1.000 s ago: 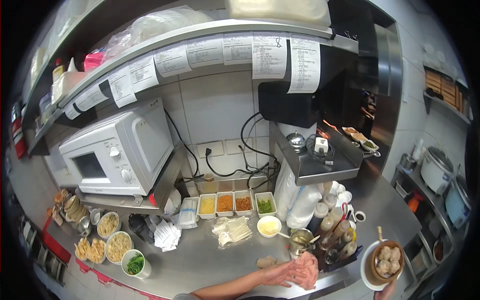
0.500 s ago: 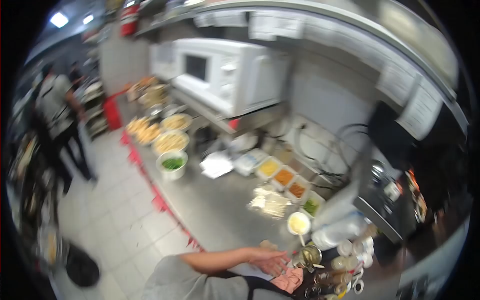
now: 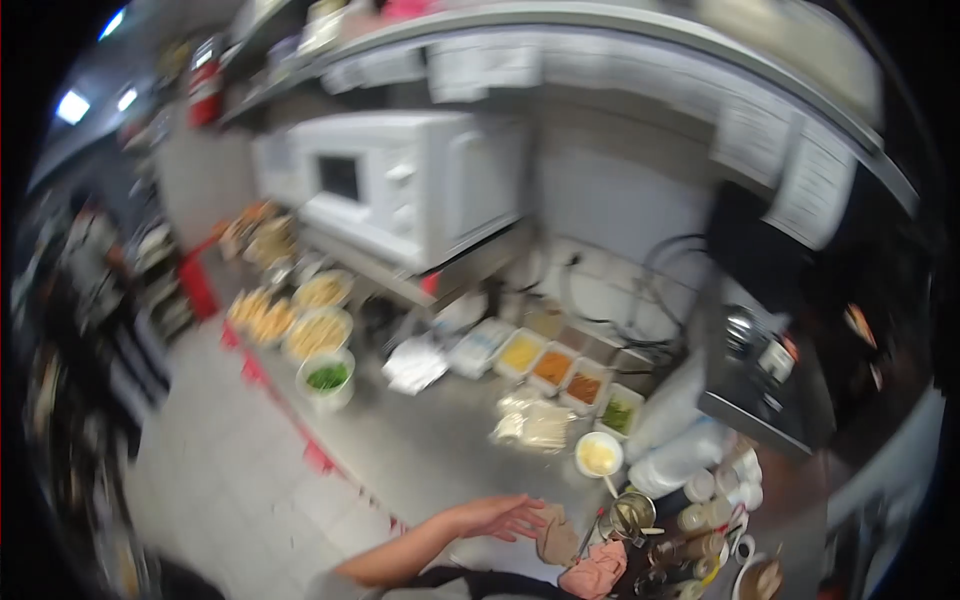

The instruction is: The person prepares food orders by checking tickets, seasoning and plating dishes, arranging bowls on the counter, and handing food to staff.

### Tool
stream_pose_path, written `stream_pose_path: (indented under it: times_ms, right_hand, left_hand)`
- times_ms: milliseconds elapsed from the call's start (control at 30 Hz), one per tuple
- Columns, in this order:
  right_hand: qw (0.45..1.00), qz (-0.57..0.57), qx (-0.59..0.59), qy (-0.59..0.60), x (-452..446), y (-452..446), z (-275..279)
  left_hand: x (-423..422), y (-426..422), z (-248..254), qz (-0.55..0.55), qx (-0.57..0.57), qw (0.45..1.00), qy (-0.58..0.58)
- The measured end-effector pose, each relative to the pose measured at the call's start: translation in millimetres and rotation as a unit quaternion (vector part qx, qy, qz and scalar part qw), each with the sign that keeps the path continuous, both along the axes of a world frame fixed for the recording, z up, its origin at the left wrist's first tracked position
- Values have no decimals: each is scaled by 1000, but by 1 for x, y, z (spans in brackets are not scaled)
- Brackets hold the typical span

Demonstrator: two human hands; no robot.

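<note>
My left hand (image 3: 500, 518) reaches in from the bottom of the view with its fingers stretched out and holds nothing I can see. Just right of its fingertips lies a brownish cloth (image 3: 556, 537) on the steel counter. A crumpled pink cloth (image 3: 596, 571) is a little further right. Beyond them stands a metal container (image 3: 632, 514) with utensils in it. Behind that is a white bowl (image 3: 599, 455) of pale yellow food with a handle sticking out. My right hand does not show.
Plastic-wrapped pale packs (image 3: 533, 420) lie mid-counter, before several tubs of toppings (image 3: 553, 366). Bottles (image 3: 700, 520) crowd the right. A tub of chopped greens (image 3: 326, 378) stands at the left edge. A microwave (image 3: 400, 190) sits behind. Another person (image 3: 95, 260) stands far left.
My left hand has drawn left, away from the pink cloth and metal container, uncovering the brownish cloth. The camera view has shifted. A bowl edge now shows at bottom right.
</note>
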State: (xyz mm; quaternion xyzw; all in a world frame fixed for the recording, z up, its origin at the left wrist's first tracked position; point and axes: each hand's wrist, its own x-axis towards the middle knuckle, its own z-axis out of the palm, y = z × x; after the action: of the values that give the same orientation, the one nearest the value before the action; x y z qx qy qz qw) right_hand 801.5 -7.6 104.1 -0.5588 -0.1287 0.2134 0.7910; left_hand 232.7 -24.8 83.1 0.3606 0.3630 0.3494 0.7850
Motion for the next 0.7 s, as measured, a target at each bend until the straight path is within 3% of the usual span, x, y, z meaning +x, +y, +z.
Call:
stream_pose_path:
  times_ms: [100,233,300,400,500,600,700]
  right_hand:
    - [997,-9,45,65,13,-26,-28]
    - [961,144,191,139,-4,-51,-39]
    - [913,245,294,141,-58,-62,-18]
    - [763,489,376,191,-128,-73,8]
    - [844,428,289,147,-191,-81,25]
    - [830,461,294,111,-210,-82,22]
    - [840,456,279,94,-217,-86,31]
  left_hand:
    - [-28,24,42,17,90,994,55]
    - [-67,61,138,19,325,934,145]
    - [-73,72,190,38,396,902,167]
    - [-77,104,250,60,526,837,143]
    - [-70,145,304,97,554,824,70]
    - [-63,192,347,133,523,841,-41]
    - [-41,210,384,213,519,825,-68]
